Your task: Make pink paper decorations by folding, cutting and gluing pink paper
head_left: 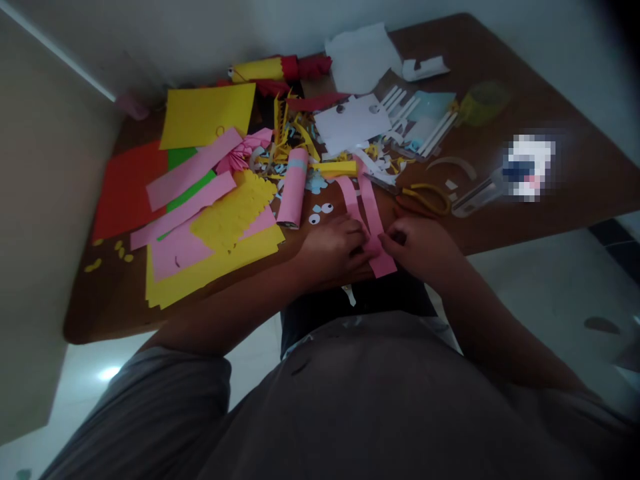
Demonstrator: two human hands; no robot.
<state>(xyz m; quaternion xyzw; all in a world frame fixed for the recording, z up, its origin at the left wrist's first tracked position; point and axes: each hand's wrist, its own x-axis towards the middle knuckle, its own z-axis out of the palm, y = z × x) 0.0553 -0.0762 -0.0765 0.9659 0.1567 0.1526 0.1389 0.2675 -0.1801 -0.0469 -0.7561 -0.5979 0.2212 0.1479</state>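
Observation:
Two pink paper strips (pixel 371 203) lie near the table's front edge. My left hand (pixel 334 248) has its fingers curled down on them from the left, closed on the pink paper. From the right, my right hand (pixel 424 248) pinches with thumb and forefinger at the edge of the longer strip, whose near end sticks out towards me. Just beyond my left hand lie two paper eyes (pixel 321 213) and a small blue paper piece. A pink paper-covered tube (pixel 294 190) with a light blue band lies further left. My fingertips are dim and partly hidden.
Scissors with orange handles (pixel 425 200) lie beyond my right hand. Yellow sheets (pixel 210 280), pink strips and a red sheet (pixel 133 190) spread over the left. Paper scraps, white sheets (pixel 353 123) and a yellow-red tube (pixel 265 69) fill the back. A tape roll (pixel 480 105) stands back right.

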